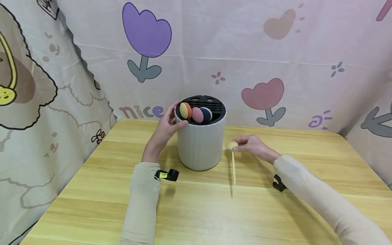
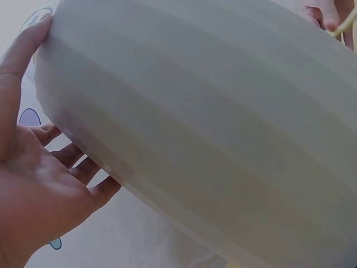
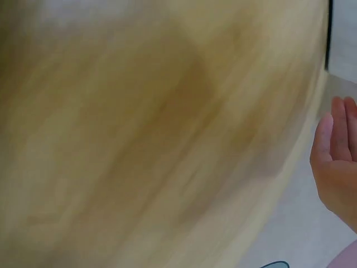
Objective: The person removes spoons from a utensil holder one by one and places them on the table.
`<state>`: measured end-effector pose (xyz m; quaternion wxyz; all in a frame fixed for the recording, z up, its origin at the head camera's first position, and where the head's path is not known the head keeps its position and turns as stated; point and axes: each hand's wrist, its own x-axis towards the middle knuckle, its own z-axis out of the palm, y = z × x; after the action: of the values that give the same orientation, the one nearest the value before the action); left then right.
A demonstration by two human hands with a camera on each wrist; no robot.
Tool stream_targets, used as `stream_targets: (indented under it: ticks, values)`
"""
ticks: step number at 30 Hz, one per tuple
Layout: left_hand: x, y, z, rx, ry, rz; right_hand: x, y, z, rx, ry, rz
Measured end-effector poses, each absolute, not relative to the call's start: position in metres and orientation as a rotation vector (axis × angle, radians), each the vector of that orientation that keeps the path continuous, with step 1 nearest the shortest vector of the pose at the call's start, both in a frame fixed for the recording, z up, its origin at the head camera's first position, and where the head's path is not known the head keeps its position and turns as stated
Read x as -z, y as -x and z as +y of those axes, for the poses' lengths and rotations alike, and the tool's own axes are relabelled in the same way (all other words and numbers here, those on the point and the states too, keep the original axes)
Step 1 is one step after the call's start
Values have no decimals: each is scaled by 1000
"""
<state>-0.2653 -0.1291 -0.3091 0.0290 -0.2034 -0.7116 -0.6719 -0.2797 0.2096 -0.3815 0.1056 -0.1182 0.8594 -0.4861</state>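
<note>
A white ribbed cylindrical holder [image 1: 200, 146] stands upright on the table, with a black slotted top [image 1: 215, 107]. My left hand [image 1: 166, 126] grips its left side near the rim, thumb toward the front; the left wrist view shows the fingertips against the wall. In the top's front opening sit rounded pieces: a yellow-and-orange one [image 1: 185, 111], a pink one [image 1: 197, 115] and a dark blue one with a white edge [image 1: 207, 115]. Right of the holder, my right hand [image 1: 252, 146] pinches the round head of a thin pale yellow stick [image 1: 233, 166], which points downward.
The wooden table [image 1: 196, 211] reaches back to a patterned cloth backdrop [image 1: 196, 41]. Another cloth [image 1: 70, 112] hangs along the left side. A black wrist camera [image 1: 171, 175] sits on the left sleeve, another [image 1: 278, 183] beneath the right one. The right wrist view is mostly blurred tabletop.
</note>
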Motion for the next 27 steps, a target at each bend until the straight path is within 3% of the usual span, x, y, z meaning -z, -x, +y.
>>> stream_targets:
  ticks: [27]
  values:
    - [308,266,-130,2090,613,-2193,394,284,198,1279,363,2609]
